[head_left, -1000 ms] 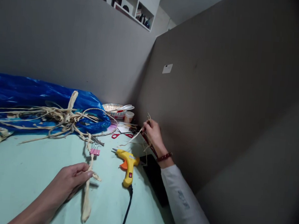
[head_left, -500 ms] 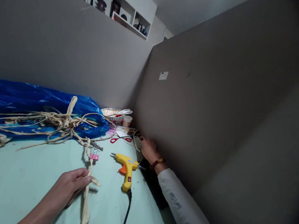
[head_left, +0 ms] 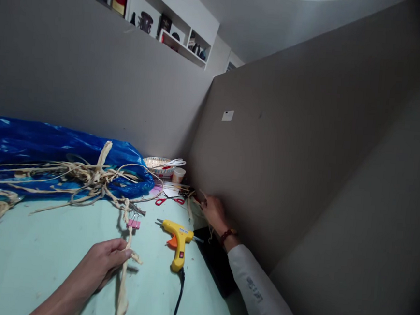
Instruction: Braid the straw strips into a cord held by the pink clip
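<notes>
Head view: left hand [head_left: 102,263] pinches a pale fibre strand [head_left: 122,294] below the pink clip [head_left: 133,224], over the desk [head_left: 61,243]. Strand looks light, dry, soft, bendy, probably frays if yanked; best pinched near the clip. Right hand [head_left: 213,211] at loose strips [head_left: 190,209] by the wall [head_left: 270,133]; can't tell whether gripping any. Glue gun [head_left: 179,237] lies between hands.
</notes>
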Demonstrator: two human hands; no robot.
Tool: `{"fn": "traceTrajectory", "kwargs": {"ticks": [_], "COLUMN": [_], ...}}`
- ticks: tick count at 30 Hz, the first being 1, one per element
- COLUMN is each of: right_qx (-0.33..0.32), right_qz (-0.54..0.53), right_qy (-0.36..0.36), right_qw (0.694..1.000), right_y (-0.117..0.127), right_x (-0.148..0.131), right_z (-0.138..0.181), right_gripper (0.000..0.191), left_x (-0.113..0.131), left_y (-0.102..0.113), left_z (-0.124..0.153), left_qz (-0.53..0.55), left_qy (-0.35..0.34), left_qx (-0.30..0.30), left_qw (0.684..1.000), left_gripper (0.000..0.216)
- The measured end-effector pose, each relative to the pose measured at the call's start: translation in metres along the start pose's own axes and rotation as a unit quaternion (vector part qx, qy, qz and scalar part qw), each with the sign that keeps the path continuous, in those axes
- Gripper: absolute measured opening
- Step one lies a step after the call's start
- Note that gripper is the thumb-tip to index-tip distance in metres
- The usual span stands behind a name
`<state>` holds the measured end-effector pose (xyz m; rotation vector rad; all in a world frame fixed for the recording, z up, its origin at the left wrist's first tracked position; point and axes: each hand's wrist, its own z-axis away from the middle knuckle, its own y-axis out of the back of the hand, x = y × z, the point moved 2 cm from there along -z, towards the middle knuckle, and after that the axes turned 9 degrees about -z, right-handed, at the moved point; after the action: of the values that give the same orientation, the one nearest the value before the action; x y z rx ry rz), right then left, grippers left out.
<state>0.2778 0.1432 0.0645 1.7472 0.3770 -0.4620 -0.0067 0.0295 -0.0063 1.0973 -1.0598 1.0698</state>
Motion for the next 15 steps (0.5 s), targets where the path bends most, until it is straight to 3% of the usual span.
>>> {"fn": "traceTrajectory", "kwargs": {"ticks": [3, 6, 11, 15], "right_qx": [0.033, 0.018, -0.103, -0.207], "right_qz": [-0.097, -0.218, -0.419, -0.513], "right_qy": [0.012, 0.032, 0.079, 0.100], "right_qw": [0.995, 0.975, 0.899, 0.827], "right_y": [0.014, 0.026, 0.029, 0.012], "right_x": [-0.005, -0.016, -0.046, -0.074], "right_z": [-0.006, -0.005, 0.015, 0.038], "right_gripper": [0.022, 0.020, 0.027, 0.030], "left_x": [0.002, 0.006, 0.011, 0.014], "left_y": [-0.001, -0.004, -0.003, -0.002], "left_z": [0.001, 0.004, 0.007, 0.009], "left_qz": [0.010, 0.025, 0.031, 0.009], "left_qy": [-0.007, -0.013, -0.010, -0.004], "left_qx": [0.014, 0.021, 0.017, -0.008], "left_qw": [1.000, 0.999, 0.999, 1.000], "left_gripper": [0.039, 0.038, 0.036, 0.035]}}
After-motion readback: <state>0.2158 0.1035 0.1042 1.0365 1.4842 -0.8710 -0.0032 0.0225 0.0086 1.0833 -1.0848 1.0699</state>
